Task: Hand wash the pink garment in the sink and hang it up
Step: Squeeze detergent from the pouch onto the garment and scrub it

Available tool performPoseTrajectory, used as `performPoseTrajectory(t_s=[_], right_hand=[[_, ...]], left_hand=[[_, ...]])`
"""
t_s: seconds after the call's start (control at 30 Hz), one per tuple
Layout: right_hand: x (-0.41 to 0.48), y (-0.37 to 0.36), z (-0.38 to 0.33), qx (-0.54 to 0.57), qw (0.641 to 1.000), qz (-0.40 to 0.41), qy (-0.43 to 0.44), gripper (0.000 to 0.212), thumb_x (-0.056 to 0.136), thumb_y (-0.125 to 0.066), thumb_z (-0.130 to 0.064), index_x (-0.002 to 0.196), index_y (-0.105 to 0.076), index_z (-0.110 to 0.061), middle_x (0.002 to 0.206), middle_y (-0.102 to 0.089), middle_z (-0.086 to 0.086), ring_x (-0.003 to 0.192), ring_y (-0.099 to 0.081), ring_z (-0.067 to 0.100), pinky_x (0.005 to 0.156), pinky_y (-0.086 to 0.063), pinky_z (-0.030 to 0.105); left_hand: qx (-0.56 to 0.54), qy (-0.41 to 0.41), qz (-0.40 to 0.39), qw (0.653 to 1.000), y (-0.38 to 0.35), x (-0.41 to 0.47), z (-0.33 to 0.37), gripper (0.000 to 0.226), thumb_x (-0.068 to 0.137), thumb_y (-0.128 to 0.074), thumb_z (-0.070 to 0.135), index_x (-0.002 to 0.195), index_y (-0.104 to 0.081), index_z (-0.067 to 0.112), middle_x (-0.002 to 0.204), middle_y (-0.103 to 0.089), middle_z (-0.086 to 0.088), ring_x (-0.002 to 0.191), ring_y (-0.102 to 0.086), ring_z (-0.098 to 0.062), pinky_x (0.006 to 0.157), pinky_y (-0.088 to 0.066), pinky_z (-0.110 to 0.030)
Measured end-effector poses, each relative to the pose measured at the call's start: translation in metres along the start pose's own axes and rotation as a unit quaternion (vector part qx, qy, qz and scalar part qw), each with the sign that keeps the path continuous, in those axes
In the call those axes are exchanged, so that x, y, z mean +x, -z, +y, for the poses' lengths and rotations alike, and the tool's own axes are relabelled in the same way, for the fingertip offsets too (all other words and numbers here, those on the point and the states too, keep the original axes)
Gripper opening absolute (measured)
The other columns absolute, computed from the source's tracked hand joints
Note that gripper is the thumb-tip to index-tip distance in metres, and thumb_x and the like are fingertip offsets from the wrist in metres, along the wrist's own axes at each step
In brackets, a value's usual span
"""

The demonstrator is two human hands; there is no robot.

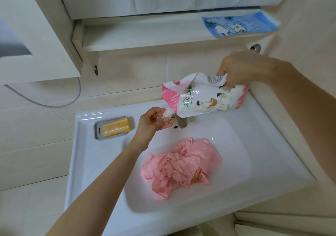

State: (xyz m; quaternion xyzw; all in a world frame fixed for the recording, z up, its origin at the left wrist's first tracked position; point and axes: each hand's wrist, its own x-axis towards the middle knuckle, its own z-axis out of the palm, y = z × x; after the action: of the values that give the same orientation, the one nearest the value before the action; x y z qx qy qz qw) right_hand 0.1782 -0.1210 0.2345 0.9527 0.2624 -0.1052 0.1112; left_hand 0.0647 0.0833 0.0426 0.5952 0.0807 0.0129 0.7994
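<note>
The pink garment (181, 165) lies crumpled and wet in the basin of the white sink (94, 163). Above the basin's far edge a white and pink detergent pouch (201, 95) hangs tilted, its spout end pointing down to the left. My right hand (241, 68) grips the pouch's upper end. My left hand (154, 121) pinches the white cap at the spout, right over the metal tap (181, 122). A bit of yellow shows under the garment's folds.
A grey soap dish with a yellow soap bar (115, 126) sits on the sink's left rim. A blue printed packet (240, 25) lies on the shelf below the cabinet. A cable hangs at the left wall.
</note>
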Motion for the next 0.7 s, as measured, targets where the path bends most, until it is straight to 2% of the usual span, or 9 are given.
performPoseTrajectory(t_s=[0.17,0.43,0.53,0.7], right_hand=[[0.002,-0.006,0.008,0.044,0.999,-0.019,-0.013,0.036,0.073,-0.077,-0.019,0.107,-0.071,-0.030,0.069,-0.051,-0.014,0.082,-0.056,0.023,0.052,-0.029,0.024],[0.000,-0.007,0.005,0.021,1.000,0.012,-0.008,0.036,0.076,-0.069,-0.012,0.108,-0.071,-0.029,0.068,-0.049,-0.010,0.068,-0.049,0.019,0.054,-0.029,0.025],[-0.001,-0.006,0.001,0.003,1.000,0.024,0.000,0.035,0.078,-0.067,-0.013,0.110,-0.070,-0.029,0.075,-0.051,-0.003,0.070,-0.048,0.020,0.054,-0.029,0.026],[-0.002,-0.003,-0.004,-0.017,0.999,0.032,0.000,0.035,0.080,-0.063,-0.012,0.112,-0.068,-0.026,0.075,-0.045,-0.004,0.079,-0.045,0.022,0.066,-0.028,0.029]], left_hand=[[0.004,-0.001,0.005,1.000,-0.001,0.001,-0.003,0.018,0.085,-0.059,-0.011,0.097,-0.061,0.003,0.092,-0.069,-0.014,0.091,-0.069,-0.035,0.084,-0.056,-0.034],[0.013,0.001,0.006,1.000,-0.002,0.003,-0.003,0.020,0.085,-0.057,-0.013,0.095,-0.061,0.004,0.089,-0.067,-0.012,0.087,-0.070,-0.033,0.081,-0.056,-0.030],[0.013,0.004,0.011,1.000,-0.002,0.004,-0.004,0.021,0.085,-0.057,-0.013,0.093,-0.061,0.005,0.089,-0.064,-0.013,0.085,-0.070,-0.032,0.081,-0.057,-0.030],[0.024,0.006,0.008,1.000,-0.001,0.005,-0.006,0.019,0.085,-0.057,-0.013,0.097,-0.060,0.001,0.093,-0.062,-0.017,0.083,-0.071,-0.029,0.080,-0.056,-0.029]])
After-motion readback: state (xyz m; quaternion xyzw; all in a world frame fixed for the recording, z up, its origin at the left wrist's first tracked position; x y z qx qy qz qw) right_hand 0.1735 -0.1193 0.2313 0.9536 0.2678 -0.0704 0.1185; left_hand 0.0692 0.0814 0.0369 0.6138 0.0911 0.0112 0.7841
